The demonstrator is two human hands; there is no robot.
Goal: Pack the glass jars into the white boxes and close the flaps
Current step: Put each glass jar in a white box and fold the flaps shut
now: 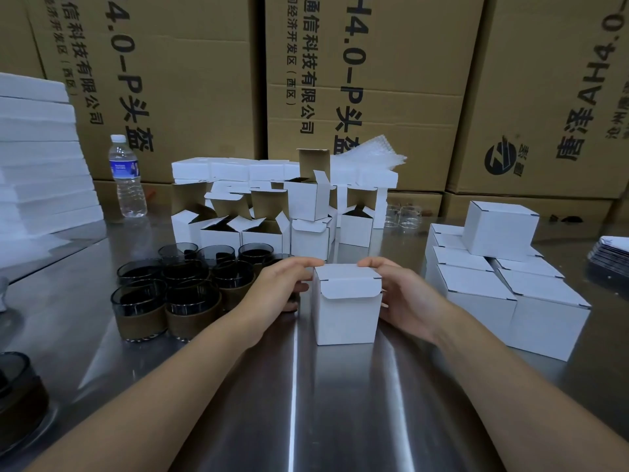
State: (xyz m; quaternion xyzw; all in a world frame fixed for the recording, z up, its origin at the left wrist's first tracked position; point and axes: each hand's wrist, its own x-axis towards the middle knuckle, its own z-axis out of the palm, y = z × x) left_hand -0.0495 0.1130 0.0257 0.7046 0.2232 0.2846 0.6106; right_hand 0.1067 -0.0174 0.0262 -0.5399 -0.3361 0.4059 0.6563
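Both hands [279,284] clasping box [347,315], contents hidden

Both hands, left [277,284] and right [406,294], clasp a closed white box [347,311] on the steel table [340,403].

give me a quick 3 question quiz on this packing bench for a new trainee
1. True or false: the lid flap of the small white cardboard box between the left hand and the right hand is tucked in.
2. On which side of that box does the cluster of dark glass jars with brown sleeves stand: A) the person's left, B) the person's right, C) behind it?
3. What stands beside the stack of white foam sheets at the far left of the steel table?

Key
1. False: the flap lies over the front face, outside.
2. A
3. A clear plastic water bottle.
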